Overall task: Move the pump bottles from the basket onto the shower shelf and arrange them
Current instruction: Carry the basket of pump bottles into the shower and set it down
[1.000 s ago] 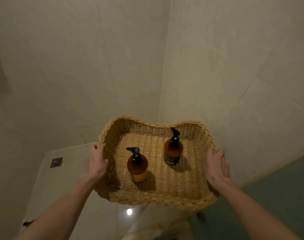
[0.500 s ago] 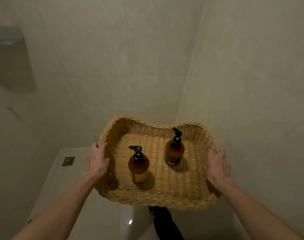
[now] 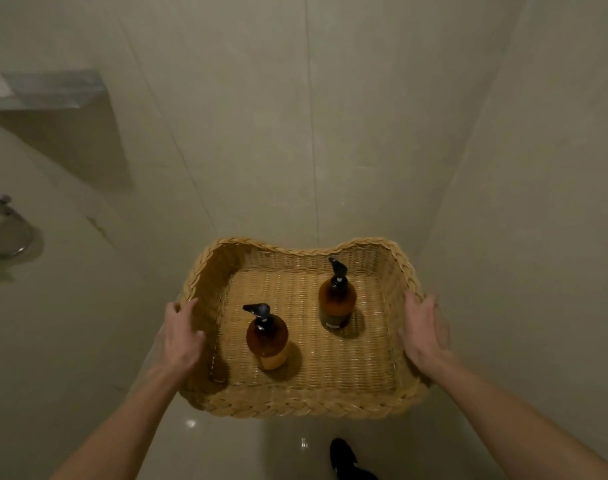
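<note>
Hands (image 3: 181, 337) gripping basket (image 3: 306, 405); bottles (image 3: 267, 337) upright

tiled wall (image 3: 330, 116) — pale | chrome fixture (image 3: 1, 223) — far left | dark shoe (image 3: 342, 457) — on floor

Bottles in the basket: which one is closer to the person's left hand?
The near-left pump bottle, with the lighter band at its bottom. The other bottle stands farther back and right.

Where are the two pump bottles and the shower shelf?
Near pump bottle (image 3: 267, 337): head view, amber body.
Far pump bottle (image 3: 337, 301): head view, amber body.
Shower shelf (image 3: 53, 90): head view, top surface.
</note>
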